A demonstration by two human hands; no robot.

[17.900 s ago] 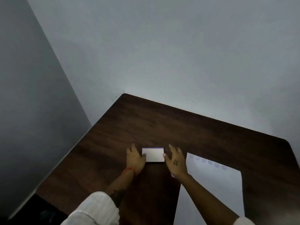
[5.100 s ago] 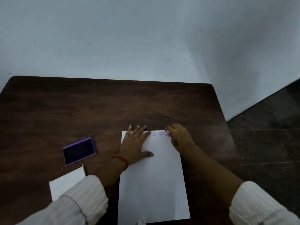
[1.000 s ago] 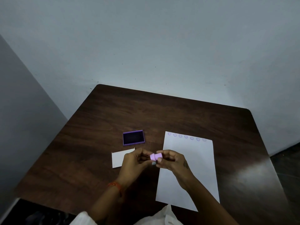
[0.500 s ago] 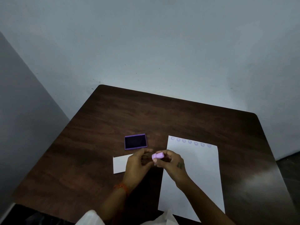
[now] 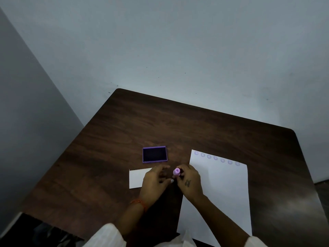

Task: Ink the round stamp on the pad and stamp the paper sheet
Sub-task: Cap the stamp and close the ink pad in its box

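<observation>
Just short of the open ink pad (image 5: 154, 154), my right hand (image 5: 189, 182) pinched the pink round stamp (image 5: 177, 171); my left hand (image 5: 155, 179) hovered beside it, fingers loosely spread. Past the stamp, the paper sheet (image 5: 220, 189) carried seven marks. I judged re-inking needed a flat, even press.

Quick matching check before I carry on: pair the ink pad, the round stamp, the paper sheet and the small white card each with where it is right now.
Things:
1. ink pad
2. round stamp
3. paper sheet
4. small white card

Places:
A. pinched in the right hand
B. partly under the left hand
C. open on the table, beyond both hands
D. under the right forearm, row of stamp marks along its far edge

Pairs: 1-C, 2-A, 3-D, 4-B
</observation>
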